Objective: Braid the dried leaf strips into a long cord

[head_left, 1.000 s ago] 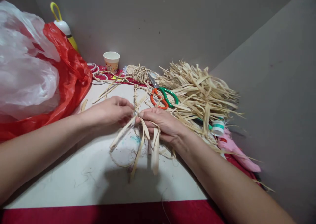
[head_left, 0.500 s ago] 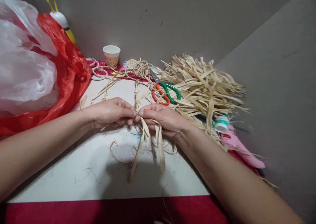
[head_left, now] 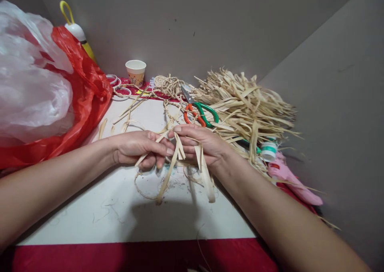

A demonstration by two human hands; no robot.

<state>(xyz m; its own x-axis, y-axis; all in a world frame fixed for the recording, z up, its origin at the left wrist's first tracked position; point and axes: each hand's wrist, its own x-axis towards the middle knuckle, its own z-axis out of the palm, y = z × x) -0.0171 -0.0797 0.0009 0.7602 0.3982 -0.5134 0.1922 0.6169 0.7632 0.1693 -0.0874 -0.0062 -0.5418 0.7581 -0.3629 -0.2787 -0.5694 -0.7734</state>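
Observation:
Pale, flat straw strips (head_left: 168, 175) hang from between my two hands over the white board. My right hand (head_left: 199, 144) pinches the strips near their top, thumb against the fingers; one wide strip drapes over its fingers. My left hand (head_left: 147, 148) is closed beside it, with a strip running across its fingers and thumb. Behind the hands, a thin braided straw cord (head_left: 166, 110) leads away from the pinch toward the back. Just past my right hand lie scissors (head_left: 199, 110) with one orange and one green handle.
A large heap of dry straw (head_left: 252, 104) lies at the back right. Beside it are a small white-green tub (head_left: 268, 151) and a pink item (head_left: 292, 180). A paper cup (head_left: 136, 73) stands at the back. Red and white plastic bags (head_left: 87, 88) fill the left.
My left hand has drawn slightly down from the pinch point, and a strip now lies across it. The wide strip at my right hand has swung right.

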